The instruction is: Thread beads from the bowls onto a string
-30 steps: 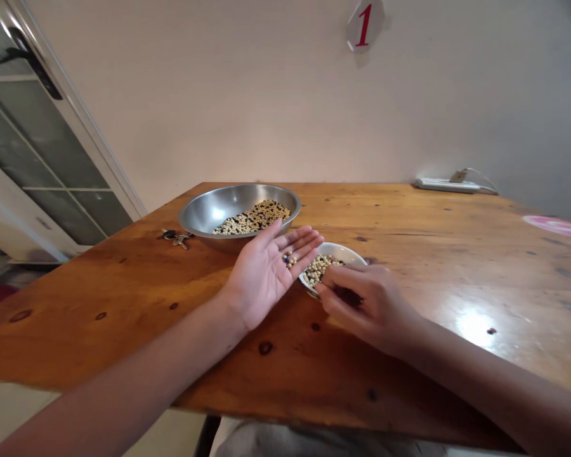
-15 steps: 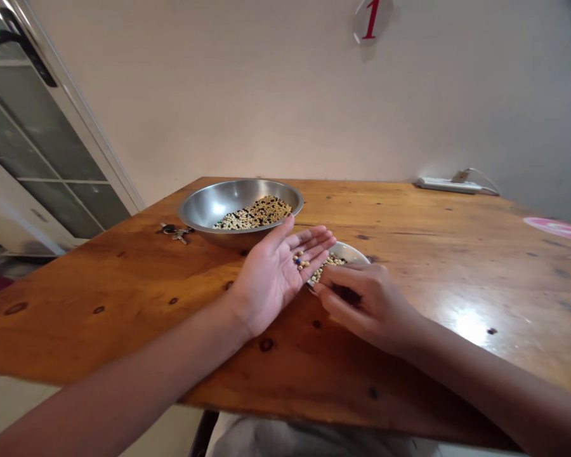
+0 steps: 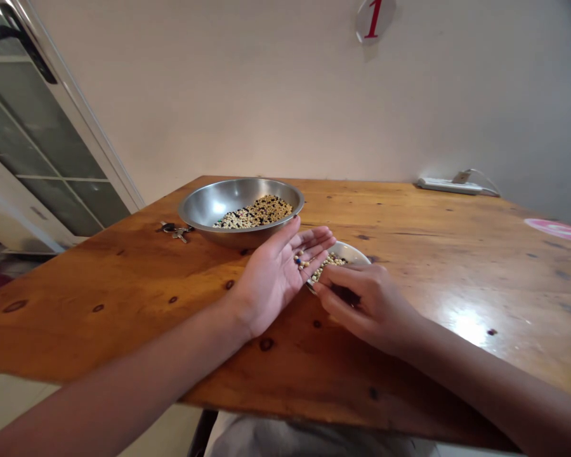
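My left hand point(image 3: 278, 279) is palm up with its fingers stretched out, and several small beads point(image 3: 301, 261), mostly tan with one blue, lie loose on it. Just to its right, my right hand point(image 3: 361, 301) is over the near side of a small white bowl point(image 3: 359, 256) of tan and dark beads point(image 3: 332, 260). Its thumb and forefinger are pinched together; whatever is between them is too small to make out. Behind my left hand stands a large steel bowl point(image 3: 204, 206) with tan and black beads point(image 3: 261, 212) in it.
Keys point(image 3: 178, 233) lie left of the steel bowl on the wooden table point(image 3: 137, 330). A white power strip point(image 3: 450, 186) with a cable is at the back right by the wall. A pink sticker point(image 3: 559, 230) is on the right side.
My left hand has tilted very slightly, its thumb shifting a little to the right. My right hand has hardly moved.
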The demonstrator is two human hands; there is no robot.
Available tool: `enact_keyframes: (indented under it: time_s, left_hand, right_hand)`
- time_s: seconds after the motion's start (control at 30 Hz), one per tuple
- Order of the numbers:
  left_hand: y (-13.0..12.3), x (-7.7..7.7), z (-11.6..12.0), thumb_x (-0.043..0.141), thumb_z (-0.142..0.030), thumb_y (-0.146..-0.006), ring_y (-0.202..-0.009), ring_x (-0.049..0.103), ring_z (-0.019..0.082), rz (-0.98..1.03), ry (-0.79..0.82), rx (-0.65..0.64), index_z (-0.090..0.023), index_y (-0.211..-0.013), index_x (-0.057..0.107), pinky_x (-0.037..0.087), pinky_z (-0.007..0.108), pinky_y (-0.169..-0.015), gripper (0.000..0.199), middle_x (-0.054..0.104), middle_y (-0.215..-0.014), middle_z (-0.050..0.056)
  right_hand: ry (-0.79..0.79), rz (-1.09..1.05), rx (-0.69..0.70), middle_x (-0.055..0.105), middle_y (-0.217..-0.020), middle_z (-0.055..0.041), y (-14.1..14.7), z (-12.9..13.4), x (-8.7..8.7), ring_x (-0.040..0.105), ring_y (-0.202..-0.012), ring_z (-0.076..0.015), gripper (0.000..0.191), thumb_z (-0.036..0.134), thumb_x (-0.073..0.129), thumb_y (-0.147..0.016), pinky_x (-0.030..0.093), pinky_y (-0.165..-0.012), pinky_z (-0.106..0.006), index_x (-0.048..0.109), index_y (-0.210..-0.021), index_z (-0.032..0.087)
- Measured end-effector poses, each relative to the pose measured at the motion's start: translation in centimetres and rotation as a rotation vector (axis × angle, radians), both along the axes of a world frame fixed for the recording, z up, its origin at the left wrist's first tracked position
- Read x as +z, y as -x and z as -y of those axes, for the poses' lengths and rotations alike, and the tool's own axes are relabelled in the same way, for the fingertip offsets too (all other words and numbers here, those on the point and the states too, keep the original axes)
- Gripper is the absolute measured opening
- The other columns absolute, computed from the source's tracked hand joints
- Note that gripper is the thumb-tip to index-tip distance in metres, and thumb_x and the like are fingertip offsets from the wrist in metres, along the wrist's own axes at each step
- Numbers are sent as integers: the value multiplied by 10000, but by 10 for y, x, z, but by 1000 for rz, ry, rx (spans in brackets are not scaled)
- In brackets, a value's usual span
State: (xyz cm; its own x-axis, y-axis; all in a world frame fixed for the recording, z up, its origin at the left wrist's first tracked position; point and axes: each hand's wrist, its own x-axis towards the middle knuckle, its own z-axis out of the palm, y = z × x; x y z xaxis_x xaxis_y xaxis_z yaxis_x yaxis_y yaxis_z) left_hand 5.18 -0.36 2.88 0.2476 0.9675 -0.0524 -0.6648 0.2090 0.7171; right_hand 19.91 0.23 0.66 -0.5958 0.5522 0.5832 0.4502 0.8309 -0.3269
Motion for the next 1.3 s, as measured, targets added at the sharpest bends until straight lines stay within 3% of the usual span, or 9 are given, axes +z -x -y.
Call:
enact_keyframes:
  time_s: [0.67, 0.97, 1.17, 1.3]
  left_hand:
    - [0, -3, 1, 504, -317, -887, -1167, 541, 233, -42, -31, -1, -65, -978, 644, 400, 330, -1050, 302, 647, -1081, 147]
    - [1, 0, 1, 486, -320, -898, -1147, 559, 210, 2, 5, -73, -62, -1000, 617, 411, 289, -1036, 306, 637, -1092, 143]
    - [6, 3, -1, 466, -319, -899, -1053, 611, 191, 125, 72, -144, -54, -1015, 596, 478, 266, -963, 317, 645, -1046, 148]
    - [7, 3, -2, 447, -302, -906, -910, 632, 165, 119, 127, -102, -57, -954, 600, 528, 243, -833, 293, 640, -943, 130]
  right_hand:
    - [22, 46, -18, 348, -480, 60, 1, -1, -1, 319, -451, -63, 226, 136, 434, -757, 263, -467, -190, 351, -555, 192]
    - [-117, -12, -26, 372, -505, 53, 2, -1, -7, 314, -491, -77, 237, 113, 458, -768, 277, -490, -199, 383, -557, 191]
    - [-172, -30, -34, 364, -484, 60, 2, 0, -7, 319, -445, -68, 281, 127, 449, -815, 266, -448, -191, 364, -557, 200]
    - [-209, -84, -35, 357, -484, 63, 0, 2, -6, 290, -443, -70, 268, 122, 451, -827, 253, -437, -198, 393, -577, 200]
